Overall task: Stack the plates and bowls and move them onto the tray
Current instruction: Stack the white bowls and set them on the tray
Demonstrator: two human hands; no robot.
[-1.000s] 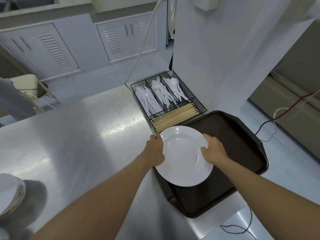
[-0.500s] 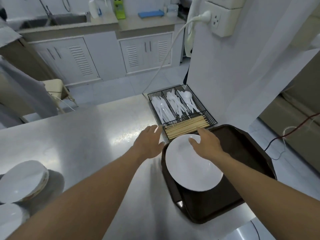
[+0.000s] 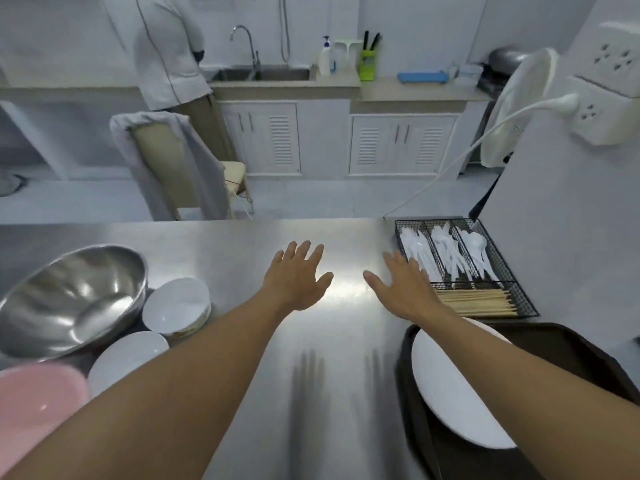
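Observation:
A white plate (image 3: 453, 393) lies on the dark brown tray (image 3: 568, 351) at the lower right, partly hidden by my right forearm. My left hand (image 3: 298, 278) hovers over the steel counter with fingers spread, holding nothing. My right hand (image 3: 401, 289) is also open and empty, beside the cutlery basket. At the left, a stack of white bowls (image 3: 176, 308) sits beside another white bowl (image 3: 126, 362), both apart from my hands.
A large steel mixing bowl (image 3: 69, 299) and a pink dish (image 3: 38, 407) sit at the left counter edge. A black wire basket (image 3: 464, 268) holds plastic cutlery and chopsticks. A person in white stands at the far sink (image 3: 263, 72); a draped chair (image 3: 173, 161) stands behind the counter.
Both hands let go of the white plate, which now rests on the tray, and moved left and forward over the counter. The view lifted and swung left, showing the bowls.

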